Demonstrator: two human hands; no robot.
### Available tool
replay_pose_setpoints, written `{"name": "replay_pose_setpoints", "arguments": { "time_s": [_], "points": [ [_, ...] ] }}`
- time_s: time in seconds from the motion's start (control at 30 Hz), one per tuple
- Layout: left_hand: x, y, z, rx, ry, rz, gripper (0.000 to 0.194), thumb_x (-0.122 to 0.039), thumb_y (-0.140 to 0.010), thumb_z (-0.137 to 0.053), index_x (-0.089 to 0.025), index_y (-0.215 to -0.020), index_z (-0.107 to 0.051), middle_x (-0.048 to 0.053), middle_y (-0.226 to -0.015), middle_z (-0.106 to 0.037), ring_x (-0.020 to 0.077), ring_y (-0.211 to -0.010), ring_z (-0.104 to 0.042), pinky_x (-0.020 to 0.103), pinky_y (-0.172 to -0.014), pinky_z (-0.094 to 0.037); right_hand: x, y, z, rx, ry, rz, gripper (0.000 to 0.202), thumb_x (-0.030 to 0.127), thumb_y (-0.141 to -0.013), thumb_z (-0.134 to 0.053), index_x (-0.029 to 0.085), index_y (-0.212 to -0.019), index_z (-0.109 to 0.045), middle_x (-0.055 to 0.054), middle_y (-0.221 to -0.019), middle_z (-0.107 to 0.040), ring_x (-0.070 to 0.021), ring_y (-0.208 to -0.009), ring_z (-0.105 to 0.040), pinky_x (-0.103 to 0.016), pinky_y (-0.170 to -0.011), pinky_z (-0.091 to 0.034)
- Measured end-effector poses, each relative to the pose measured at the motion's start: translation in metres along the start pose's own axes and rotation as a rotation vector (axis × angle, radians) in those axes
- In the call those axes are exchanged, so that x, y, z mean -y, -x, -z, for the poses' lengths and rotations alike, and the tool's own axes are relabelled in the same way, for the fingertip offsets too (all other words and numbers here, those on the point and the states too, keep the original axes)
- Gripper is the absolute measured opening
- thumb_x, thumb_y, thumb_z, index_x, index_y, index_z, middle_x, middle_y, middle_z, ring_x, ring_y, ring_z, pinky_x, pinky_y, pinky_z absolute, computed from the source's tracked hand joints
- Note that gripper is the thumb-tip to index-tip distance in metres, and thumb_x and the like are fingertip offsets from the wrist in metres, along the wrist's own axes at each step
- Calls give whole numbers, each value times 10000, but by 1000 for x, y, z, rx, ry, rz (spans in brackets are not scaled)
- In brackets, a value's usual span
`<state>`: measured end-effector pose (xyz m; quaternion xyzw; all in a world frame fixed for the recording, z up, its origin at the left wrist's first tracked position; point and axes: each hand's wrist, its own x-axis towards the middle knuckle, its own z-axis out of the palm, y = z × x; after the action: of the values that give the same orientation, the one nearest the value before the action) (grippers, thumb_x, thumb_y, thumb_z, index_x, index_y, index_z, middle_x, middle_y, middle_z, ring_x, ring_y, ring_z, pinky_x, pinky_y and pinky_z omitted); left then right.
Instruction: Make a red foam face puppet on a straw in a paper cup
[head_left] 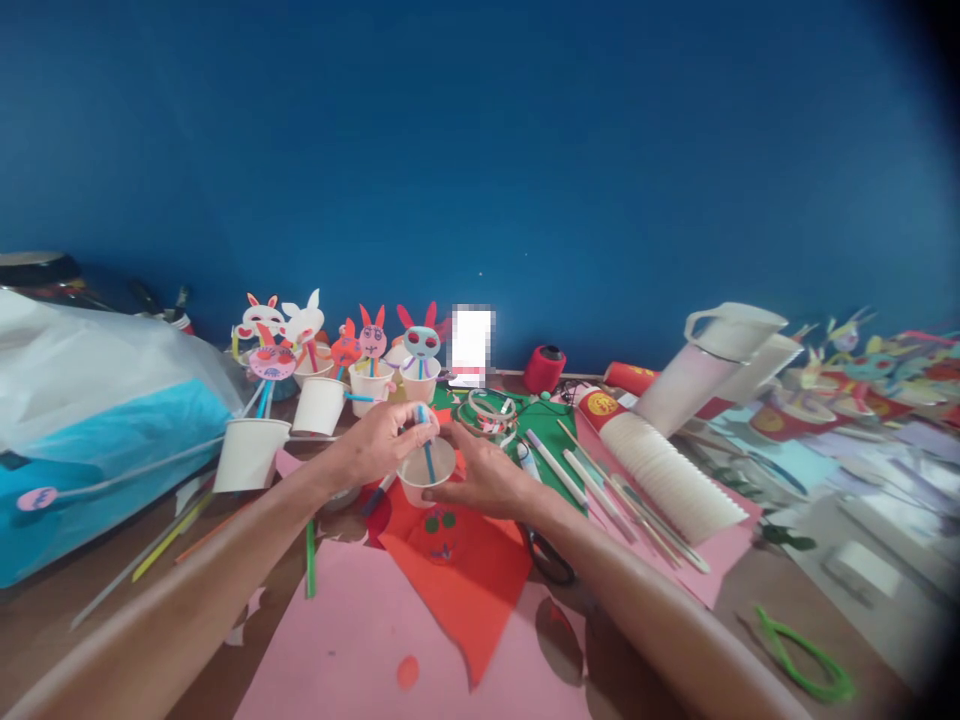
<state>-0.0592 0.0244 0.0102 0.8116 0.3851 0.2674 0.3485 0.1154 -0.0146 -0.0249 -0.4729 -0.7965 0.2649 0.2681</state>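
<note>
My left hand (397, 440) pinches the top of a blue pipe cleaner (429, 462), which stands inside a white paper cup (420, 494). Around the cup's right side curls my right hand (484, 472), thumb toward the front and fingers behind it. Below the cup, a round orange face (439, 540) with green eyes and a drawn mouth lies on a red-orange paper sheet (480, 600). Pink paper (337, 640) is spread underneath, with a small orange paper disc (407, 672) on it.
Several paper cups (251, 455) holding rabbit-face figures (373, 340) stand at the back left. A blue-and-white bag (112, 420) fills the left side. To the right are a stack of paper cups (667, 475), markers (559, 470), a white jug (705, 360) and a green pipe cleaner (806, 665). Black-handled scissors (551, 560) lie under my right forearm.
</note>
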Motion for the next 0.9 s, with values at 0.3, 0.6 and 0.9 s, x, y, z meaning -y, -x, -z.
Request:
{"name": "replay_pose_setpoints", "arguments": {
  "time_s": [0.3, 0.6, 0.9],
  "points": [
    [4, -2, -4, -10, 99, 22, 270, -391, -810, -448, -160, -833, -585, 24, -772, -615, 163, -719, -564, 262, -643, -433, -5, 0, 10, 33, -16, -3, 754, 436, -605, -700, 194, -1238, -368, -109, -1163, -532, -228, -1025, -527, -344, -805, -424],
    [8, -2, -4, -20, 92, 7, 211, -332, -793, -444, -159, -787, -567, 18, -743, -589, 158, -694, -546, 269, -632, -436, -3, -2, 19, 115, 45, -76, 122, 282, -720, -610, 165, -758, -616, -6, -697, -649, -125, -642, -585, -225, -573, -409],
    [5, 0, 2, 44, 54, 15, 179, -312, -790, -460, -166, -784, -563, 2, -727, -579, 143, -677, -523, 251, -624, -406, -10, -5, 5, 29, 115, -12, 39, 169, -693, -548, 158, -666, -574, 29, -573, -561, -90, -529, -480, -193, -500, -318]
  ]
}}
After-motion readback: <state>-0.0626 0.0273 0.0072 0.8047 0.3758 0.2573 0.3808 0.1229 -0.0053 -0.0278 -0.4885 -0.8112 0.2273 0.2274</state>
